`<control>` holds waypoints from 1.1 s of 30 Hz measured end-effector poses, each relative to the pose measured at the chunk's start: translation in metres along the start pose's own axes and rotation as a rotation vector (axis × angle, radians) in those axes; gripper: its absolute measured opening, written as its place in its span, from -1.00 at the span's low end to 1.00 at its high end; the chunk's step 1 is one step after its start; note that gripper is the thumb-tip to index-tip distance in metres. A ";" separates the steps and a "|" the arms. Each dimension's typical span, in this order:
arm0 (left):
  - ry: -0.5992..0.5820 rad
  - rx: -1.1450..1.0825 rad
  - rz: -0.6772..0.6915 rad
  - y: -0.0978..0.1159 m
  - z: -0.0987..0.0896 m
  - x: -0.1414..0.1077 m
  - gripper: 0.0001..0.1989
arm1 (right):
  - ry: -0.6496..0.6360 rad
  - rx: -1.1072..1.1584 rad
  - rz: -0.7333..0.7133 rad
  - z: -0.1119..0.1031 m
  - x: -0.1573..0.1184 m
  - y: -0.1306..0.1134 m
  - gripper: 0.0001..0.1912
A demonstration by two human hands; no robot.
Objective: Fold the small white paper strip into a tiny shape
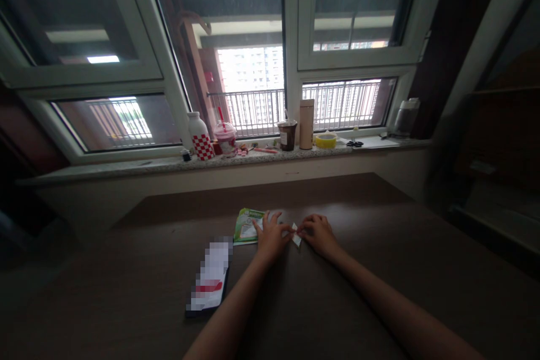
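A small pale packet is pinched between my two hands above the dark brown table. My left hand has its thumb side closed on the packet's left edge, while its other fingers spread towards a green and white pouch lying flat behind it. My right hand pinches the packet's right edge with curled fingers. Left of my left forearm lies a phone with a blurred bright screen, just in front of the green pouch.
On the windowsill behind the table stand a checkered bottle, a pink drink cup, a dark cup, a tan flask, yellow tape, scissors and a clear bottle.
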State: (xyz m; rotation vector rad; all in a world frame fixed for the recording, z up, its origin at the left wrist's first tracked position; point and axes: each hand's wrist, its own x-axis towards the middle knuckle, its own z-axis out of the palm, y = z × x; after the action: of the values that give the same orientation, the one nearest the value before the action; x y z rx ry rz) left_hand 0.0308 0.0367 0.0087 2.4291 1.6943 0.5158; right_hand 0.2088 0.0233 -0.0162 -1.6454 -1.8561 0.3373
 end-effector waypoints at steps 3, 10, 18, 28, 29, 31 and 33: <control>0.004 0.038 0.018 0.000 0.000 0.000 -0.79 | -0.020 -0.010 -0.021 -0.001 -0.001 0.001 -0.88; -0.025 0.073 0.025 -0.003 -0.002 -0.002 -0.74 | -0.038 -0.001 -0.044 -0.005 -0.003 0.002 -0.85; -0.033 0.073 0.038 -0.003 -0.007 -0.007 -0.70 | -0.068 0.013 -0.063 -0.007 -0.004 0.003 -0.80; -0.115 0.077 0.060 -0.001 -0.015 -0.011 -0.55 | -0.072 0.035 -0.061 -0.006 -0.005 0.003 -0.78; -0.121 0.080 0.059 -0.001 -0.016 -0.012 -0.54 | -0.075 0.033 -0.059 -0.005 -0.004 0.004 -0.78; -0.134 0.078 0.057 0.000 -0.018 -0.013 -0.50 | -0.081 0.027 -0.053 -0.005 -0.004 0.004 -0.79; -0.151 0.069 0.055 0.001 -0.018 -0.014 -0.42 | -0.082 0.027 -0.052 -0.005 -0.003 0.004 -0.78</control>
State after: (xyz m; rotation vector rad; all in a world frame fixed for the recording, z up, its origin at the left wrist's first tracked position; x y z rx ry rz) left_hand 0.0208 0.0216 0.0234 2.4982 1.6146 0.2766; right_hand 0.2151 0.0198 -0.0154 -1.5838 -1.9433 0.4115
